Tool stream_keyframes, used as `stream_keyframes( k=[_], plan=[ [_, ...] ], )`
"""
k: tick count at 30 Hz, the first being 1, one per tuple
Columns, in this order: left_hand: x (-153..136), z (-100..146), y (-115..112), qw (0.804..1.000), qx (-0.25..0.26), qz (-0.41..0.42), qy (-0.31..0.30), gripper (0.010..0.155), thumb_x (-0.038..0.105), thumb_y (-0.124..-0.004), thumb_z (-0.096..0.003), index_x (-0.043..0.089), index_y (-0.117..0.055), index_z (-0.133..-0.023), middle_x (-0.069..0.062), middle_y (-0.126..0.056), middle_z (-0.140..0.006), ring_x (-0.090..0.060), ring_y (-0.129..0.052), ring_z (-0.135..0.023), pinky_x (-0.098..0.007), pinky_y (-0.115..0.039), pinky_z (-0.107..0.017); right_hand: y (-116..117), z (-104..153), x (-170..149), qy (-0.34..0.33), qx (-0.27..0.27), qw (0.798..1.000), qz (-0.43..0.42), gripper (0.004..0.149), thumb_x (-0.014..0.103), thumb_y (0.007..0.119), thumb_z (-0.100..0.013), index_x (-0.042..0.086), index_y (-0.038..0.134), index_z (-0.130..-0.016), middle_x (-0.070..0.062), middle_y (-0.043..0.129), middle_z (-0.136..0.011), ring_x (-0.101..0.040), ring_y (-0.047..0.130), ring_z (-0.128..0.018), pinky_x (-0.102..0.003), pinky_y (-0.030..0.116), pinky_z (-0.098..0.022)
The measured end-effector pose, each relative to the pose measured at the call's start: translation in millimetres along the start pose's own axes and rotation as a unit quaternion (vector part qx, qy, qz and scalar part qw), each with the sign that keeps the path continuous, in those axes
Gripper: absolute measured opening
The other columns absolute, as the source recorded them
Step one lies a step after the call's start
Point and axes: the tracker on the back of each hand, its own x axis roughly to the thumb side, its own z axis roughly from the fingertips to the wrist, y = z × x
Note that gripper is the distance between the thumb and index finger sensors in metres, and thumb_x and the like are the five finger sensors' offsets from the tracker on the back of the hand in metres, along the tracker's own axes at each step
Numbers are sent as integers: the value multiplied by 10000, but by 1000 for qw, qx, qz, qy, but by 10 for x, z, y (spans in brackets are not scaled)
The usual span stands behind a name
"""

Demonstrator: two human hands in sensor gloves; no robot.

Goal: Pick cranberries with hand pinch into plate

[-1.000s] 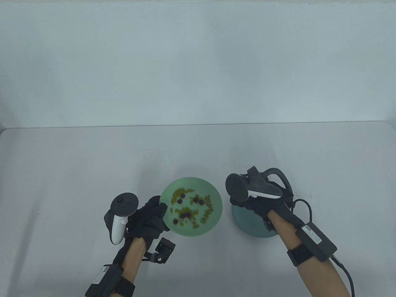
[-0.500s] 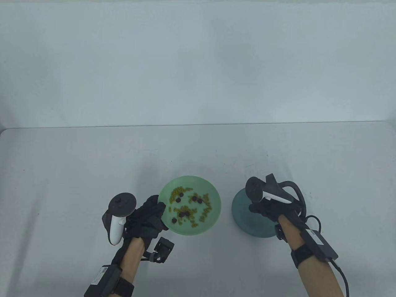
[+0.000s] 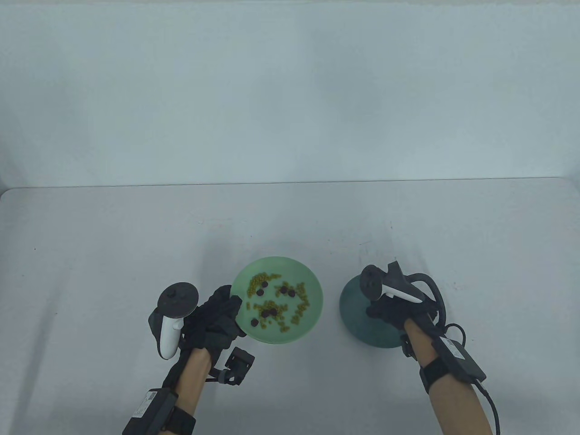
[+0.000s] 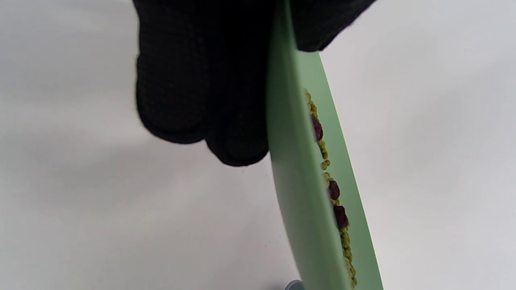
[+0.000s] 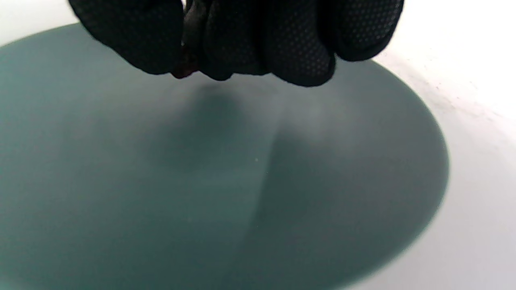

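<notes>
The left hand holds the green plate by its rim, cranberries among green beans.

Light green plate, dark teal plate, dark red cranberries, black dotted gloves.

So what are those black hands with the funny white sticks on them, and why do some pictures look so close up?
Those are a person's hands in black sensor gloves. The white stick on each is a tracker strapped to the back of the hand, not held. One camera looks down at the table; two small cameras sit on the wrists, so their pictures look very close.

The left hand grips the rim of a light green plate holding little green beans and dark red cranberries.

The right hand hovers over a dark teal plate. In its wrist camera, something small and dark red, probably a cranberry, peeks out between the pinched fingertips, ready to drop.
</notes>
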Motion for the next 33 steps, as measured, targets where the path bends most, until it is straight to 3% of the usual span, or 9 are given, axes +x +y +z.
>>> stream_keyframes(
  k=[8,17,25,33],
  plan=[
    [0,2,1,1000,0,1,-1,543,242,-664,-602,-25,-545,-1059,-167,-838,-875,-206,-1101,-548,-318,-969,-426,-148,83,-29,9,-22,1000,12,551,544,764,-495,198,801,-922,14,896,-730,-172,929,-638,-491,772,-630],
    [1,2,-7,1000,-3,5,-1,544,243,-663,-603,-24,-540,-1061,-170,-835,-878,-207,-1100,-549,-320,-968,-427,-689,387,15,-10,-80,996,30,529,544,749,-510,219,794,-924,21,902,-732,-172,938,-633,-490,781,-619],
    [3,-1,-21,1000,-7,4,0,544,243,-662,-603,-25,-542,-1060,-169,-834,-879,-209,-1099,-549,-321,-968,-425,-1180,681,400,-65,-152,985,54,495,523,746,-522,235,797,-921,36,914,-711,-162,949,-612,-478,795,-603],
    [5,-2,-39,1000,-11,6,1,543,244,-660,-604,-25,-541,-1060,-169,-833,-882,-210,-1098,-549,-322,-966,-429,-1308,782,912,-130,-183,972,72,484,512,748,-523,253,797,-928,56,924,-672,-150,960,-582,-466,809,-587]
  ],
)
